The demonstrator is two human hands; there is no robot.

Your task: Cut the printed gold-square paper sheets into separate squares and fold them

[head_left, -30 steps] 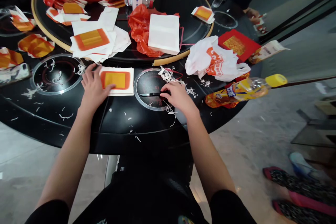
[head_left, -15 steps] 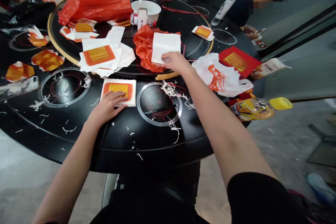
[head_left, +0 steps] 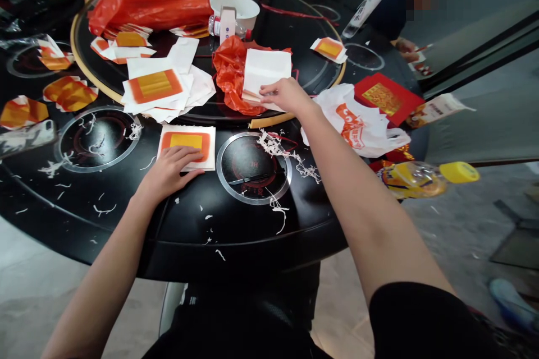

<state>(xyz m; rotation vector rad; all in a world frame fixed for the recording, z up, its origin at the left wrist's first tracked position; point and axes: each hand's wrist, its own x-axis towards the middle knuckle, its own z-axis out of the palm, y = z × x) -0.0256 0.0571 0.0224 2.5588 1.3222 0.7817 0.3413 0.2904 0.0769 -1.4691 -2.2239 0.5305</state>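
Note:
My left hand (head_left: 170,171) lies flat, fingers stretched, on a small stack of white paper sheets (head_left: 209,148) whose top sheet carries an orange patch with a gold rectangle. Farther forward, my right hand (head_left: 290,95) pinches the near edge of a white paper stack (head_left: 267,67). The sheets there are slightly raised and show their layered edge. That stack rests on a crumpled red plastic bag (head_left: 227,76). To its left spreads a loose pile of similar sheets (head_left: 155,87), an orange and gold one on top.
Folded orange papers (head_left: 69,94) lie at the left, near a phone (head_left: 29,137). White paper shreds (head_left: 273,143) litter the black table (head_left: 248,247). A white plastic bag (head_left: 332,118), a red packet (head_left: 385,95) and a yellow-capped bottle (head_left: 416,178) are at the right. Another person's hand (head_left: 406,47) shows beyond.
My right hand's fingers have lifted the near edge of the white paper stack, so its layers show. My left hand stays on its stack. The view has shifted slightly.

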